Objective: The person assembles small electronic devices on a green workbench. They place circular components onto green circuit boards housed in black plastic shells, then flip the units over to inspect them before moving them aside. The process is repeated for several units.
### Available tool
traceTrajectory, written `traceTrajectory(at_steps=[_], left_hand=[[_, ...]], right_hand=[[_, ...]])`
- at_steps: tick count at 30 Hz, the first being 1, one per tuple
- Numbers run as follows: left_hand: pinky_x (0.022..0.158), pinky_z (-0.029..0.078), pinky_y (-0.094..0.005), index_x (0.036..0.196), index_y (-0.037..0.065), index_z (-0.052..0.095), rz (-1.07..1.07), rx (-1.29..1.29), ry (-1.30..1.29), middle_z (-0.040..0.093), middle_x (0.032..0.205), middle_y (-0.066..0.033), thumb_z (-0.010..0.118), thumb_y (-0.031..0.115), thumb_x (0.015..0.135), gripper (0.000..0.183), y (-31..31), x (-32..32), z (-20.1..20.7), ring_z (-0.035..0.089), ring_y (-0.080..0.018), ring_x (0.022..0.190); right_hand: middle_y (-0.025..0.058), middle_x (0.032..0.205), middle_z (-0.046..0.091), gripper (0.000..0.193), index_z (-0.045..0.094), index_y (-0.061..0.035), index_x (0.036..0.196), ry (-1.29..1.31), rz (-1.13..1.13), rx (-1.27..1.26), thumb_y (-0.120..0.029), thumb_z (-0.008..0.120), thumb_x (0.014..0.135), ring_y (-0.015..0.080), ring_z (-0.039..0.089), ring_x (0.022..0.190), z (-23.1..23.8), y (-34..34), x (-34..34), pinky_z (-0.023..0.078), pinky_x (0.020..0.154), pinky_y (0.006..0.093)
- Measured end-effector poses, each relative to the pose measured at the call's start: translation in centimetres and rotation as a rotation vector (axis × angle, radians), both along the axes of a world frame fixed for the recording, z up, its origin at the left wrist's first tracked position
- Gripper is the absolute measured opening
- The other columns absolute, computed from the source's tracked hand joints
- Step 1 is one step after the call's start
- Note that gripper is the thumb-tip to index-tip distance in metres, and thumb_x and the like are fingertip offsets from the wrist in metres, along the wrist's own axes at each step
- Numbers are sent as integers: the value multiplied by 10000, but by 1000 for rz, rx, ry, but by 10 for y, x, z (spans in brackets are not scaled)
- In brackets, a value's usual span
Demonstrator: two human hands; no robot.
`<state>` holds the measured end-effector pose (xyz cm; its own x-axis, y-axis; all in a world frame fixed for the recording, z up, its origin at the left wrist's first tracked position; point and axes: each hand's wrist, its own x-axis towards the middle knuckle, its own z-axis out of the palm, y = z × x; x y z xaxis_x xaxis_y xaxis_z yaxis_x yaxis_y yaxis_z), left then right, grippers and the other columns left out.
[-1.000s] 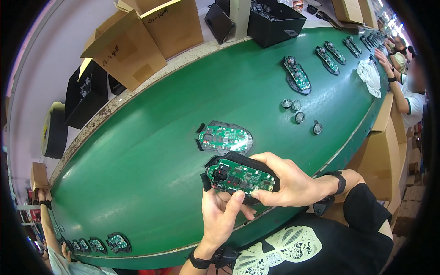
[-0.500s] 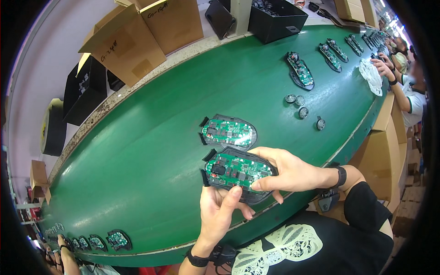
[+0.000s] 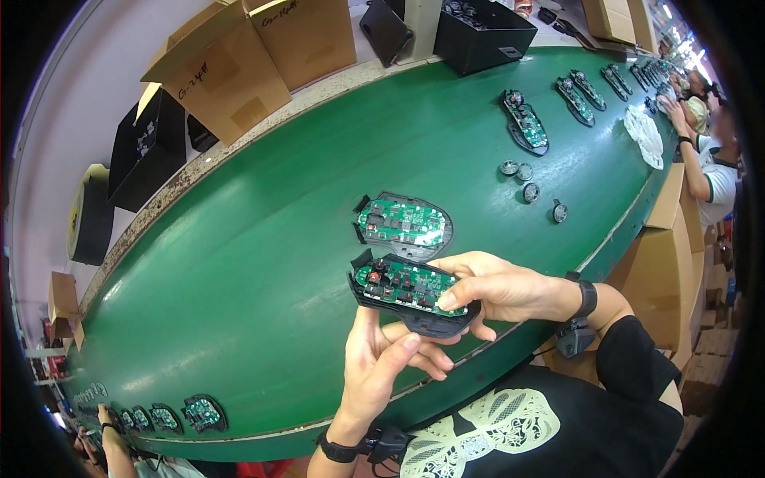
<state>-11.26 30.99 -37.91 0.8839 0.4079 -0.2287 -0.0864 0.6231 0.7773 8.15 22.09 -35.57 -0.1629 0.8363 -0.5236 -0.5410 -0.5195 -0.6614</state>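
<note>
A computer mouse base (image 3: 434,323), a black shell with a green circuit board on top, is held above the green worktable. My right hand (image 3: 510,291) grips its rounded right end, thumb pressed on the board and fingers underneath. My left hand (image 3: 373,370) supports it from below; its index finger goes under the shell, and the thumb lies below the near edge, off the board. Part of the left fingers is hidden beneath the shell. Just beyond, a second mouse base (image 3: 404,225) with its own green board lies flat on the table.
Four-way scatter aside, several small round wheels (image 3: 531,192) lie at right, near another mouse base (image 3: 524,122). More bases (image 3: 204,414) line the lower left. Cardboard boxes (image 3: 219,72) and a black bin (image 3: 484,40) stand along the far edge. A co-worker's arm (image 3: 687,147) reaches in by a white plastic bag (image 3: 644,137).
The held mouse base has tilted, showing more of its near black side. My left thumb has come off the board to below the shell. My right hand keeps its hold.
</note>
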Motion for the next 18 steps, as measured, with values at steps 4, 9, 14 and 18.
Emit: traceTrajectory(at_steps=[4, 9, 14, 18], left_hand=[[693, 601, -332, 1460, -11, 181, -12, 3, -27, 658, 1082, -225, 563, 25, 936, 649, 0, -6, -8, 705, -258, 822], [691, 563, -268, 1388, -10, 322, -9, 183, 59, 632, 1091, -125, 653, -22, 873, 613, -8, -5, -11, 676, -170, 816], [688, 562, -268, 1348, -14, 359, -23, 194, 85, 631, 1074, -113, 667, -25, 865, 573, -7, -2, -10, 670, -149, 843], [702, 572, -267, 1345, -11, 371, 15, 231, 69, 634, 1076, -107, 685, -12, 867, 572, -9, 0, -12, 666, -144, 876]], right_hand=[[94, 1008, 636, 556, 409, 50, 1368, -282, -18, 102, -150, 643, 905, 89, 633, 771, 10, -1, -7, 528, 455, 211], [101, 1021, 637, 599, 399, 60, 1363, -571, -95, 206, -92, 692, 864, 86, 622, 795, 8, -11, -17, 514, 522, 229], [124, 1075, 652, 605, 404, 59, 1362, -679, -146, 334, -65, 705, 852, 141, 626, 994, 1, -14, -20, 544, 829, 305], [121, 1076, 654, 603, 406, 52, 1359, -740, -133, 399, -86, 717, 861, 127, 640, 917, -5, -15, -18, 555, 768, 284]])
